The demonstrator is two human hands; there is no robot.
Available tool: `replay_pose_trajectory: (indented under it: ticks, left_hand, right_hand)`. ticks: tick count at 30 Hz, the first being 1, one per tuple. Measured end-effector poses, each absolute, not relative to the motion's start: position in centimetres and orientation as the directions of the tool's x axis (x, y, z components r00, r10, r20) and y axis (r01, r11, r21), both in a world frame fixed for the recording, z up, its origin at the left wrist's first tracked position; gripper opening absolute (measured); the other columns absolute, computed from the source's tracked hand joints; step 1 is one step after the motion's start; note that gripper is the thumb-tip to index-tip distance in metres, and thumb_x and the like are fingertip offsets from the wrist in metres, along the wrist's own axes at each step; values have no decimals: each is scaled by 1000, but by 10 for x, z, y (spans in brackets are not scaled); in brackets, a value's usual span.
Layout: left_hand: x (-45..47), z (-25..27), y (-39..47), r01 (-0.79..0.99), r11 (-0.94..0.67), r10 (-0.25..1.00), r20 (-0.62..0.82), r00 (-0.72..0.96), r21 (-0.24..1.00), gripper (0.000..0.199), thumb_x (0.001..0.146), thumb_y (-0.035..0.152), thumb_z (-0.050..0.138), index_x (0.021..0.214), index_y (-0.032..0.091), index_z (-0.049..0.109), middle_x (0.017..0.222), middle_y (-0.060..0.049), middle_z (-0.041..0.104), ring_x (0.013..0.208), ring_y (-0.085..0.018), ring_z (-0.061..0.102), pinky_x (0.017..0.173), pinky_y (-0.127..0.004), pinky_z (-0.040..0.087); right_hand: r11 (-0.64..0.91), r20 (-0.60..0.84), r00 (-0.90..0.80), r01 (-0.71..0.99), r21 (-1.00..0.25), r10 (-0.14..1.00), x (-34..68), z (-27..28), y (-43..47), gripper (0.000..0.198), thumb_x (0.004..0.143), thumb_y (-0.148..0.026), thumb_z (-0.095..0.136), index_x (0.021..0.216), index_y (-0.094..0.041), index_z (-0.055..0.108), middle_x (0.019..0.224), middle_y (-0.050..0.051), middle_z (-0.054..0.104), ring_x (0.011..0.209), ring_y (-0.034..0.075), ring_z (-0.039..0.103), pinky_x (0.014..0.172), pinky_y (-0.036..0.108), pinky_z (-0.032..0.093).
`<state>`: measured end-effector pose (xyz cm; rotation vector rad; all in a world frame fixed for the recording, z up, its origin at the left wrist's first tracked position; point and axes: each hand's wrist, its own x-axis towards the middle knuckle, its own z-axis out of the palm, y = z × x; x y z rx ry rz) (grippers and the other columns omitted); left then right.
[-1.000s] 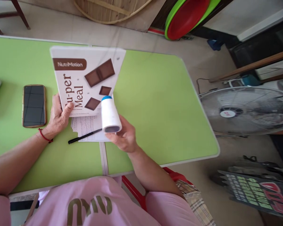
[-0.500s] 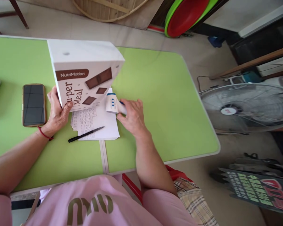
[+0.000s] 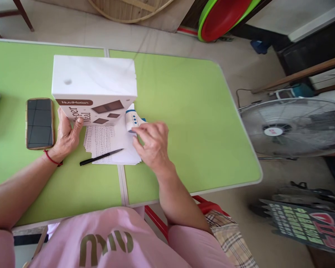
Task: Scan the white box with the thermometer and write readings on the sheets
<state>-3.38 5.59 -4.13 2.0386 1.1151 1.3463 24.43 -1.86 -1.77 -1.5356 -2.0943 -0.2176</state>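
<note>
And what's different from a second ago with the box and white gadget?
The box tipped, bringing its plain white side into view; the left hand still holds it. The white gadget went down toward the papers and turned; I can't tell if the right hand let go. The phone and pen stayed put.

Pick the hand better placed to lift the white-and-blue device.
Likely the right hand: it overlaps the white-and-blue device in view, though contact is unclear. The left hand is occupied, gripping the box.

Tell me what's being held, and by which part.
Left hand: the white box, by its lower left corner. Right hand: at the white device; a grip can't be told.
</note>
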Motion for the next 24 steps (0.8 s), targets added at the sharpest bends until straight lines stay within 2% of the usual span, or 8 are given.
replay_pose_trajectory:
  ticks: [2, 4, 9, 12, 15, 19, 21, 24]
  left_hand:
    - [-34, -43, 55, 421, -585, 803, 568, 181, 694, 56, 96, 62, 51, 139, 26, 46, 131, -13, 50, 130, -31, 44, 114, -54, 36]
    - [-31, -41, 52, 483, -600, 773, 617, 147, 637, 54, 96, 57, 56, 138, 26, 45, 128, -13, 49, 127, -32, 43, 110, -55, 38]
    - [-24, -31, 42, 589, -589, 659, 751, -45, 553, 77, 88, 63, 61, 148, 29, 30, 134, -13, 37, 122, -33, 42, 97, -51, 44]
    - [-21, -24, 34, 648, -632, 518, 854, -55, 425, 65, 88, 58, 61, 141, 28, 38, 115, -10, 45, 103, -28, 49, 85, -46, 48]
    - [-19, -18, 28, 604, -732, 461, 882, 99, 314, 42, 90, 40, 65, 126, 25, 48, 92, -6, 49, 85, -22, 51, 68, -36, 49]
    - [-17, -10, 27, 435, -830, 501, 808, 309, 349, 16, 101, 31, 56, 112, 21, 52, 68, 3, 46, 55, -12, 46, 51, -25, 43]
    - [-17, -8, 28, 406, -844, 512, 754, 412, 351, 12, 103, 30, 54, 105, 19, 54, 66, 4, 52, 51, -9, 47, 48, -22, 41]
    - [-17, -9, 27, 358, -891, 452, 629, 633, 281, 22, 105, 34, 51, 99, 15, 60, 77, -2, 65, 58, -11, 59, 51, -22, 45]
  right_hand:
    - [486, 498, -346, 855, -182, 795, 231, -9, -28, 13, 89, -24, 65, 99, -22, 72, 86, 6, 65, 88, 23, 51, 83, 42, 42]
    - [568, 492, -430, 805, -171, 757, 220, -3, -35, 10, 88, -25, 68, 95, -21, 73, 80, 4, 63, 84, 21, 48, 79, 39, 39]
    - [628, 371, -547, 765, -141, 750, 214, -3, -39, 10, 90, -17, 64, 96, -19, 72, 78, 3, 65, 82, 20, 48, 79, 37, 37]
    - [669, 368, -585, 727, -156, 723, 221, -8, -34, 13, 93, -16, 59, 90, -17, 71, 75, 3, 66, 80, 19, 49, 76, 36, 39]
    - [671, 390, -559, 691, -269, 732, 234, -8, -29, 11, 94, -18, 59, 90, -16, 68, 78, 5, 66, 77, 19, 51, 69, 35, 41]
    - [644, 444, -478, 657, -392, 758, 251, -1, -22, 9, 95, -22, 58, 91, -19, 65, 82, 5, 67, 77, 20, 55, 69, 37, 46]
    - [633, 461, -443, 630, -450, 769, 255, 2, -20, 7, 94, -23, 58, 90, -20, 63, 81, 5, 67, 76, 19, 57, 66, 36, 48]
    - [579, 528, -276, 568, -585, 804, 254, 1, -21, 2, 90, -22, 60, 92, -22, 61, 78, 2, 64, 68, 15, 58, 57, 31, 48]
